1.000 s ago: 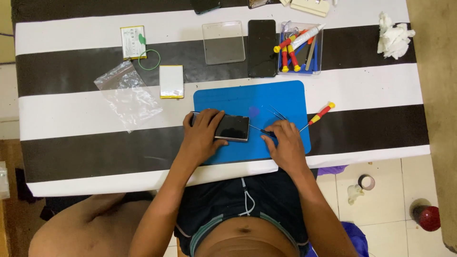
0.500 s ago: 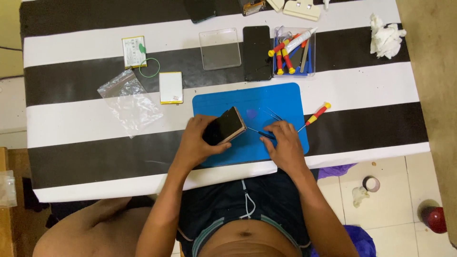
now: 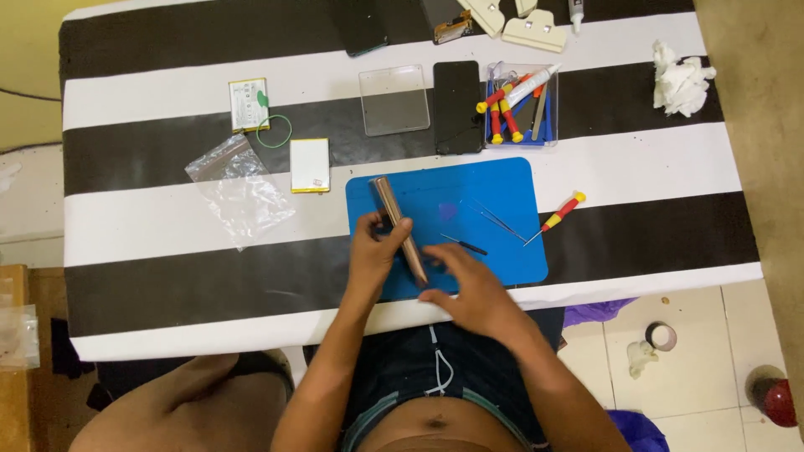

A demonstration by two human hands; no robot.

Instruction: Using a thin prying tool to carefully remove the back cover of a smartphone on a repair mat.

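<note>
- phone (image 3: 399, 228) stands on its long edge over the blue mat (image 3: 502, 180), seen edge-on as a thin bronze strip, tilted from upper left to lower right.
- left hand (image 3: 373, 251) is curled round the phone's middle, fingers closed on it.
- right hand (image 3: 469, 289) lies just beside the phone's lower end, fingers loosely spread, touching or nearly touching it; i cannot tell whether it grips.
- step in hand looks like turning the phone over; next it likely needs a steady lay-down flat on the mat.
- tweezers (image 3: 496, 219) and a thin black tool (image 3: 466, 244) lie on the mat right of the phone; a red and yellow screwdriver (image 3: 559, 213) sits at the mat's right edge.
- near table edge (image 3: 209, 335) is close behind the hands; open room lies left, up to the plastic bag (image 3: 239, 197).
- farther back, a tool tray (image 3: 548, 125) and a dark panel (image 3: 457, 105).
</note>
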